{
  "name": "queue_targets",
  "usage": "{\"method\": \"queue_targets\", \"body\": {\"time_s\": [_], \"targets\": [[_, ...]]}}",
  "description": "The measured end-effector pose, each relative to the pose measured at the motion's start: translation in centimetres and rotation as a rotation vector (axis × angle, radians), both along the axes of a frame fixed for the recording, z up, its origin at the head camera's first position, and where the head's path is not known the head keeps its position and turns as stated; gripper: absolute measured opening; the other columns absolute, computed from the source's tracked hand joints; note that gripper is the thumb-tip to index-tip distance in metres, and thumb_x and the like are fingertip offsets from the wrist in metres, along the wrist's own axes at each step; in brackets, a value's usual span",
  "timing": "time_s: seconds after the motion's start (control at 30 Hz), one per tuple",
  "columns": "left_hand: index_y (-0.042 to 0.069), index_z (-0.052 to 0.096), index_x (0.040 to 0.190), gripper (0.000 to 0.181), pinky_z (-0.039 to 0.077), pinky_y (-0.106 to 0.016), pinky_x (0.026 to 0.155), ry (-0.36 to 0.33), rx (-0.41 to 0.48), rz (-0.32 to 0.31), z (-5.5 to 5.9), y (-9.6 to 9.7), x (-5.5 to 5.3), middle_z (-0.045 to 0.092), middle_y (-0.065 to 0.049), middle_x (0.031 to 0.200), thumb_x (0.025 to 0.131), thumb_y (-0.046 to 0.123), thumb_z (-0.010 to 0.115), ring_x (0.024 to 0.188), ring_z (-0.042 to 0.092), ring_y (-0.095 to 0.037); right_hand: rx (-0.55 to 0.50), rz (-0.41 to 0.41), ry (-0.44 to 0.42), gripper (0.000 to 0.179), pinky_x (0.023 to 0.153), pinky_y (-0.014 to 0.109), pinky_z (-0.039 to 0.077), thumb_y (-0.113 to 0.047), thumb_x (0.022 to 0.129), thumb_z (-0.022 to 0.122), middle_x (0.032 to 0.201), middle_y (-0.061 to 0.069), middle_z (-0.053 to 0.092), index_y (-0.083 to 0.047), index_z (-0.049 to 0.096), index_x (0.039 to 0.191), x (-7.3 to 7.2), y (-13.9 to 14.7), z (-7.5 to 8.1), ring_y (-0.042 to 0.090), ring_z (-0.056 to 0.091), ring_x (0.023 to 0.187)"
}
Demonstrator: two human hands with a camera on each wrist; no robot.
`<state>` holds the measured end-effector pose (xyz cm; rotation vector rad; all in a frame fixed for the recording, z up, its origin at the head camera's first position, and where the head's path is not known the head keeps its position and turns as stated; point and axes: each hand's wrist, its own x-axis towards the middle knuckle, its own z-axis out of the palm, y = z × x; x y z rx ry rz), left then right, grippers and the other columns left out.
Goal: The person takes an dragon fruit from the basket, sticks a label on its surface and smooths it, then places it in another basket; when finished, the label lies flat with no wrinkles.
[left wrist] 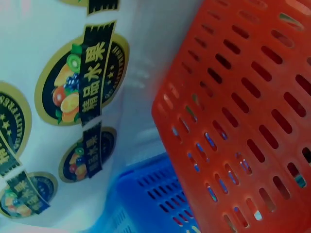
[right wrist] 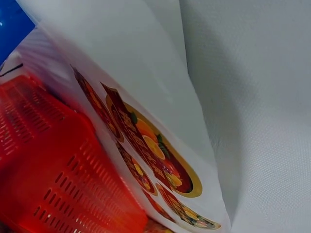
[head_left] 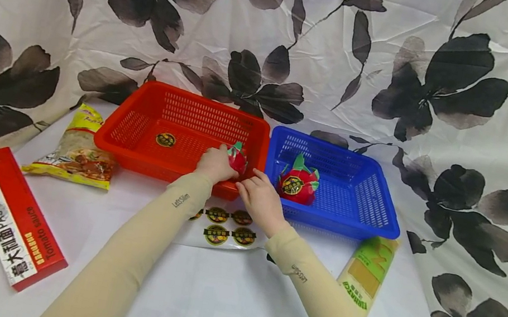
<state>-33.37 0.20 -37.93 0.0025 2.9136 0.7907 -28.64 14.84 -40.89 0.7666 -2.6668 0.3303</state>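
Note:
In the head view my left hand (head_left: pixel 215 164) reaches over the front rim of a red basket (head_left: pixel 180 169) and grips a dragon fruit (head_left: pixel 239 161), red with green leaf tips, in its front right corner. My right hand (head_left: pixel 260 200) is at that basket's front right corner, fingers slightly bent near the rim and nothing in its grasp. Another dragon fruit (head_left: pixel 307 192), with a round black and gold sticker (head_left: pixel 291 185), sits in the blue basket (head_left: pixel 339 222). Neither hand shows in the wrist views; the left one looks onto the red basket's slotted wall (left wrist: pixel 243 111).
A sheet of round fruit stickers (head_left: pixel 216 234) lies before the baskets. To the left are a yellow-edged food bag (head_left: pixel 84 151) and a red and white pasta box (head_left: pixel 14 218). A green pasta packet (head_left: pixel 369 269) lies at the right. Floral cloth (head_left: pixel 329 81) hangs behind.

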Motion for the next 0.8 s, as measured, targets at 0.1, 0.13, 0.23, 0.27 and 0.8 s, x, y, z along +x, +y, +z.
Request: {"method": "queue_targets", "body": {"time_s": [0.1,0.13,0.23,0.27,0.8], "targets": [[-0.002,0.031,0.138,0.078,0.044,-0.046,0.096,0.017,0.020,0.004,-0.1,-0.3,-0.1,0.050,-0.026,0.123,0.077,0.032,0.069,0.109,0.054,-0.040,0.015,-0.007,-0.004,0.026,0.105,0.034,0.036,-0.027,0.095,0.051,0.102,0.007,0.069,-0.009,0.070,0.096,0.1,-0.1,0.0,0.024,0.049,0.123],[-0.002,0.033,0.137,0.077,0.045,-0.045,0.095,0.028,0.022,0.005,-0.1,-0.4,-0.1,0.052,-0.025,0.122,0.077,0.032,0.069,0.108,0.054,-0.039,0.021,-0.010,-0.005,0.026,0.105,0.034,0.037,-0.027,0.095,0.051,0.103,0.007,0.069,-0.009,0.070,0.096,0.1,-0.1,0.0,0.024,0.049,0.123],[-0.001,0.037,0.136,0.075,0.046,-0.046,0.093,0.062,0.027,0.005,-0.1,-0.6,0.0,0.055,-0.023,0.120,0.076,0.031,0.070,0.105,0.056,-0.039,0.041,-0.014,0.001,0.026,0.104,0.033,0.037,-0.028,0.095,0.051,0.103,0.007,0.069,-0.009,0.069,0.096,0.0,-0.1,0.1,0.023,0.049,0.122],[0.000,0.039,0.135,0.073,0.047,-0.046,0.092,0.077,0.029,0.006,-0.1,-0.6,-0.1,0.056,-0.023,0.119,0.076,0.031,0.070,0.104,0.057,-0.039,0.046,-0.014,0.005,0.026,0.104,0.033,0.037,-0.029,0.094,0.051,0.103,0.007,0.069,-0.010,0.069,0.097,0.0,-0.1,0.1,0.023,0.049,0.122],[0.007,0.036,0.137,0.074,0.047,-0.048,0.092,0.273,0.233,0.101,1.9,-2.6,0.5,0.052,-0.022,0.124,0.078,0.038,0.067,0.107,0.054,-0.037,0.045,0.002,0.009,0.026,0.105,0.033,0.037,-0.027,0.095,0.051,0.102,0.007,0.069,-0.009,0.069,0.096,-0.1,-0.1,0.0,0.024,0.049,0.122]]}}
